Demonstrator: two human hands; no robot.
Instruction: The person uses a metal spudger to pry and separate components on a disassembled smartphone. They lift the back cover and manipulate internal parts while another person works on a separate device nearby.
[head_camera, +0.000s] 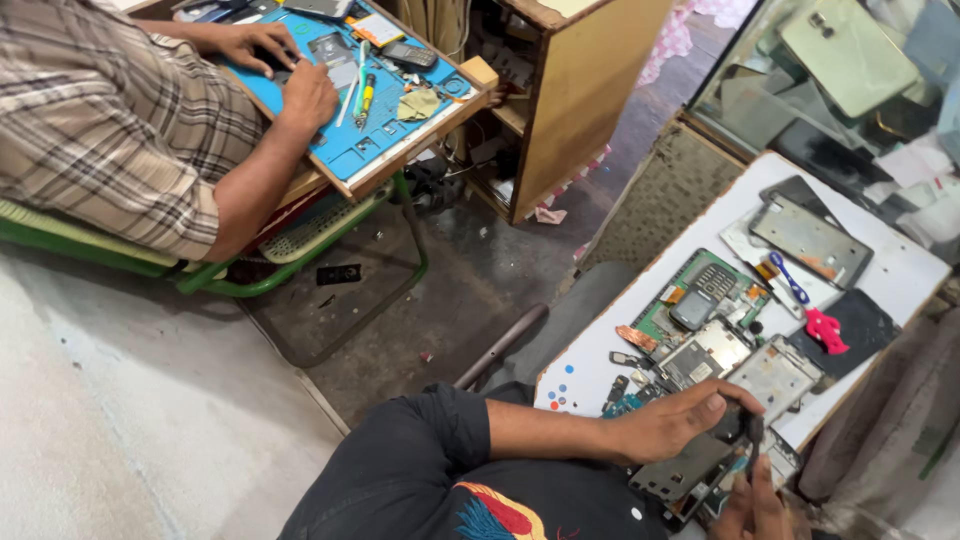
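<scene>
My left hand reaches across from the dark sleeve and grips a dismantled grey phone frame at the near edge of a white work board. Its thumb lies over the frame's top. At the bottom edge, my right hand is closed on a small dark tool whose tip stands over the frame. Only the fingers of that hand show.
The board holds an old keypad phone, circuit boards, a silver phone plate, a black panel and a pink-handled tool. A co-worker in a checked shirt works over a blue mat at top left. A wooden cabinet stands behind.
</scene>
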